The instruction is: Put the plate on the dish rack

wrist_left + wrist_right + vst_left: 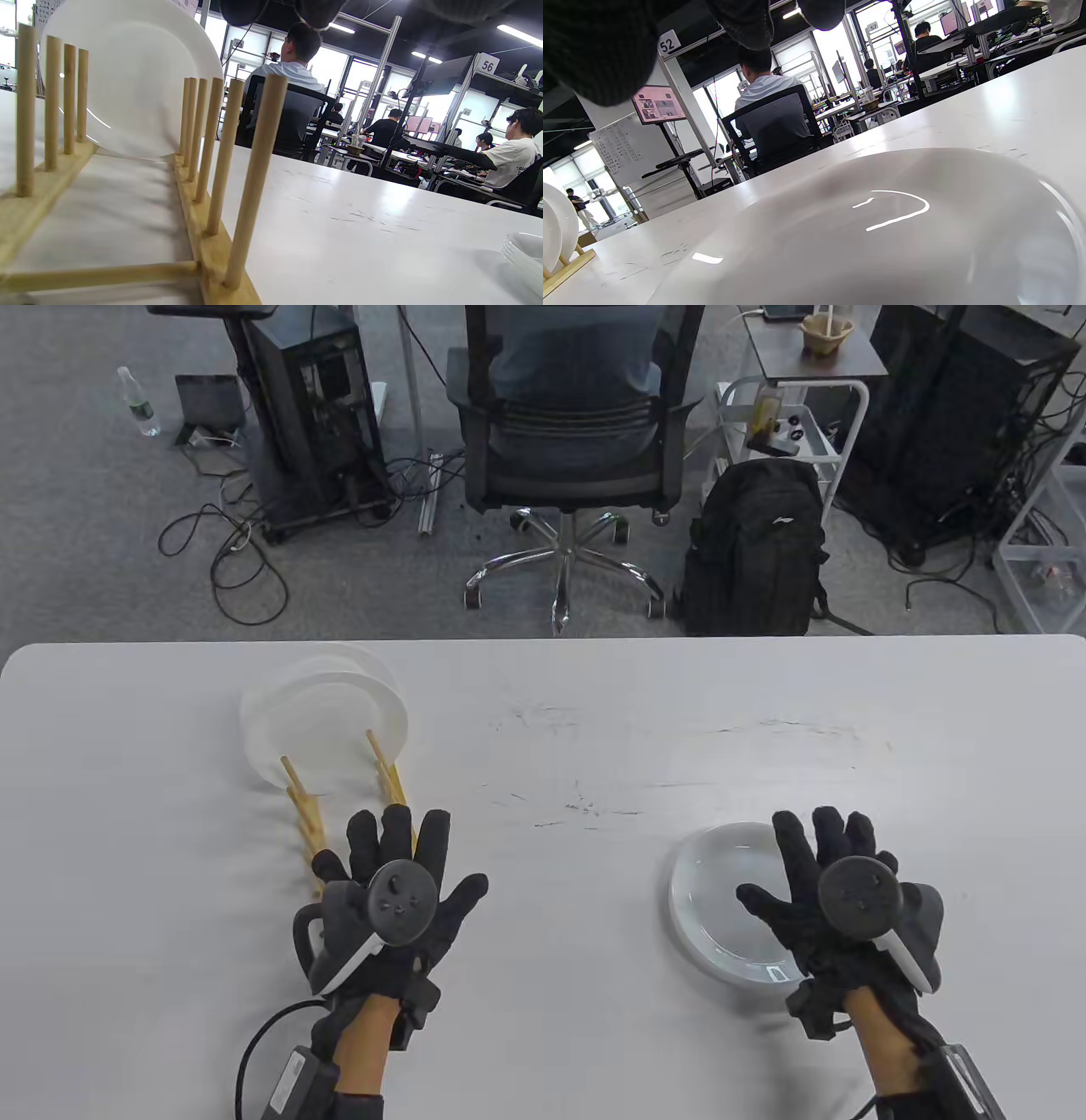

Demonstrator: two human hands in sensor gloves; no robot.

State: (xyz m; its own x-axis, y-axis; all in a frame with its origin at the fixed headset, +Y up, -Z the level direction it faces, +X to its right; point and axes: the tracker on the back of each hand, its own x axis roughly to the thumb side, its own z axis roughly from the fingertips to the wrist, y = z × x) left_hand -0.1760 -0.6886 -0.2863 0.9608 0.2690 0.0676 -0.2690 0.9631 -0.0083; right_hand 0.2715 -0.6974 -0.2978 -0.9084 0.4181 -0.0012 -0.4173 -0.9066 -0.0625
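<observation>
A wooden dish rack [307,814] lies at the table's left, with white plates [327,725] standing on edge at its far end. My left hand [394,857] is spread open, palm down, over the rack's near end and holds nothing. A white plate [721,899] lies flat at the right. My right hand [814,857] is spread open over its right part; I cannot tell whether it touches it. The left wrist view shows the rack's pegs [254,178] close up and the standing plate [131,80]. The right wrist view shows the flat plate [882,233] just below my fingers [594,51].
The white table [560,746] stretches between rack and plate. Beyond its far edge stand an office chair [564,415] with a seated person and a black backpack [755,551]. In the left wrist view, stacked plate rims [524,254] show at the lower right.
</observation>
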